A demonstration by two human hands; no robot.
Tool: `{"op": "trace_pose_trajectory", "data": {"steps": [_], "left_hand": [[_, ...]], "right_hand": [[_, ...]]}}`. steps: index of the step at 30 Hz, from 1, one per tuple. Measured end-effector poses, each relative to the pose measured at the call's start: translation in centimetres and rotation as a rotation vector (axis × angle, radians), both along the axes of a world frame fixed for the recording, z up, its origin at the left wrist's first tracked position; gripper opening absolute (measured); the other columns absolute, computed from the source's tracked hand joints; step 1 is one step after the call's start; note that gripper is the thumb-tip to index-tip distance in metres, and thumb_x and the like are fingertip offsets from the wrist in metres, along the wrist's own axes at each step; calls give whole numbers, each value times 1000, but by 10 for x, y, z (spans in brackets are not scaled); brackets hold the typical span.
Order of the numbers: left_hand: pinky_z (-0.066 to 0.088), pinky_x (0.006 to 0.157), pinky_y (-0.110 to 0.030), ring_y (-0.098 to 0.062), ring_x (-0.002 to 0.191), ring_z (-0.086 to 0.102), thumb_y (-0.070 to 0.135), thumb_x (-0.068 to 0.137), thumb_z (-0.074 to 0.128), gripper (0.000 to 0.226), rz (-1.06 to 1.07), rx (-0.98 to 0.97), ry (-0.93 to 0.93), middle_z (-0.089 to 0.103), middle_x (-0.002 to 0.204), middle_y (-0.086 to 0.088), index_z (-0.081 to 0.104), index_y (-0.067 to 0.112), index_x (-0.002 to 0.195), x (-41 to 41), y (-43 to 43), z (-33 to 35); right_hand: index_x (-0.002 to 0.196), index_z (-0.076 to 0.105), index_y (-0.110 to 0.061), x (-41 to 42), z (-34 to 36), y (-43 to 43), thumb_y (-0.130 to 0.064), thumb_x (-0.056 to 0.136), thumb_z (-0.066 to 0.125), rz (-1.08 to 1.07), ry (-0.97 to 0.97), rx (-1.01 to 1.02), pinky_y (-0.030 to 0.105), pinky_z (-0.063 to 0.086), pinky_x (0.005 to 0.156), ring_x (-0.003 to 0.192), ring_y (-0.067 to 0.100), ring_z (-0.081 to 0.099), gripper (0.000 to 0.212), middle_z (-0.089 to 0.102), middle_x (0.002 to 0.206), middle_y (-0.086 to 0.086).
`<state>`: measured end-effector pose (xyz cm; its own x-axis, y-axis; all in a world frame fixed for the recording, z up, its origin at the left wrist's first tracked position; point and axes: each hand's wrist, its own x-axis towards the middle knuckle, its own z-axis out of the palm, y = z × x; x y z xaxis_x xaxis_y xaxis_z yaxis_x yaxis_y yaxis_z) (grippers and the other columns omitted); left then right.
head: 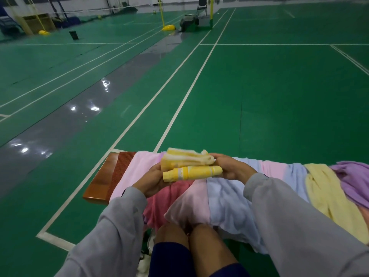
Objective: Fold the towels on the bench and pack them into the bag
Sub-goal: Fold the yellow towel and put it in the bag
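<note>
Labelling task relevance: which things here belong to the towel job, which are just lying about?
Job: yellow striped towel, left hand, right hand, pink towel, blue towel, purple towel, bench. Bag not in view.
Lying about: black container, yellow post base, ball.

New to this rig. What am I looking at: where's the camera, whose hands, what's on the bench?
No machine here: a person works bare-handed, and the single picture comes from a wide-angle camera on their head, looking forward and down. The left hand and right hand grip a yellow towel between them, partly rolled, above the bench. Draped over that wooden bench: a pink towel, a blue towel, a pale yellow towel, a purple towel. Behind is a green court floor.
</note>
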<state>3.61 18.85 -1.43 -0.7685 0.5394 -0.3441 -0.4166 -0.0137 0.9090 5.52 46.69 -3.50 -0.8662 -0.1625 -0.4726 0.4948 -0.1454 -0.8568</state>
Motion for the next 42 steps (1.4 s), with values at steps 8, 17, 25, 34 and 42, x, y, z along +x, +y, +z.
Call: {"op": "trace_pose_trajectory", "data": {"steps": [8, 17, 25, 34, 42], "left_hand": [[59, 63, -32, -31, 81, 62, -25, 87, 41, 48, 56, -157, 69, 67, 81, -19, 71, 8, 71, -9, -3, -20], [59, 71, -33, -29, 83, 69, -29, 71, 36, 51, 33, -374, 268, 75, 89, -21, 77, 1, 78, -21, 1, -7], [49, 83, -26, -14, 102, 69, 29, 100, 62, 22, -97, -434, 413, 73, 107, 1, 72, 14, 114, -36, 29, 16], [52, 97, -40, -27, 111, 63, 29, 73, 90, 67, -579, -939, 532, 68, 125, -3, 60, 21, 131, -17, 49, -35], [46, 88, -27, -23, 105, 59, 11, 72, 80, 59, -495, -843, 657, 61, 114, -4, 59, 4, 127, -34, 41, -4]], "right_hand": [[81, 61, -11, 4, -10, -5, 6, 94, 36, -133, -114, -11, 34, 57, 74, 76, 20, 57, 33, 59, 84, 9], [88, 56, -12, -8, -5, -17, 3, 84, 76, -53, 95, 206, 30, 52, 58, 65, 22, 62, 26, 62, 82, 14], [111, 70, -31, -10, 7, -20, 8, 63, 68, 113, 260, 334, 44, 47, 68, 76, 27, 53, 62, 56, 90, 15], [104, 72, -17, -9, 8, -20, 10, 66, 45, 126, 285, 695, 26, 50, 75, 104, 22, 63, 53, 68, 113, 5], [133, 59, -20, -13, 30, -38, -61, 82, 52, 445, 896, 1322, 45, 43, 104, 113, 25, 60, 66, 67, 124, 3]]}}
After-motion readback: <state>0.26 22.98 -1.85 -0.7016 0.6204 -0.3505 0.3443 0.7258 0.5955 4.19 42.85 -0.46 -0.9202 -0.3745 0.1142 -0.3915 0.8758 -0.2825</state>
